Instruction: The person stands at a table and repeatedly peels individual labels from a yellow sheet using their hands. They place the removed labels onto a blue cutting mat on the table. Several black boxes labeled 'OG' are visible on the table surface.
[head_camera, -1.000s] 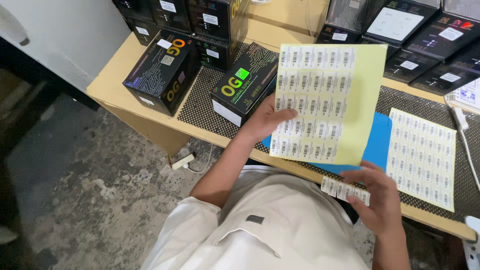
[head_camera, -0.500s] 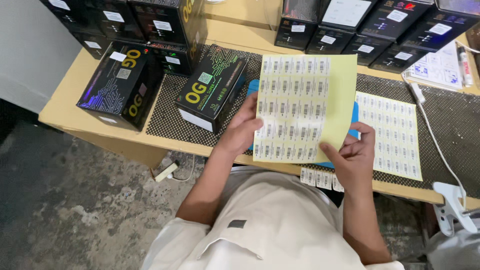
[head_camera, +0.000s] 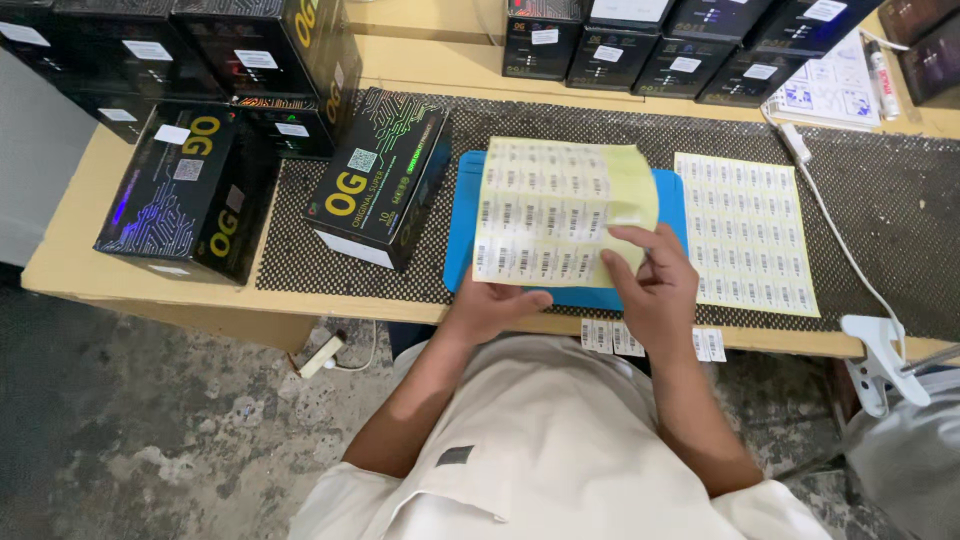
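Now that the pale yellow paper sheet of barcode stickers (head_camera: 555, 215) has dropped from upright to nearly flat over the blue plastic mat (head_camera: 462, 225), centre frame, work looks shifted from checking to peeling. L hand (head_camera: 490, 305) pinches its lower edge; R hand (head_camera: 650, 285) grips the right edge, curling it up. 2nd yellow label sheet (head_camera: 745, 230) lies flat, right of centre. Black printed carton w/ yellow letters (head_camera: 375, 180) sits left of mat.

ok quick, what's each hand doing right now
Left hand: closed on the bottom edge of the yellow label sheet.
Right hand: fingers pinching the same sheet's lower right part, bending it over the blue mat.
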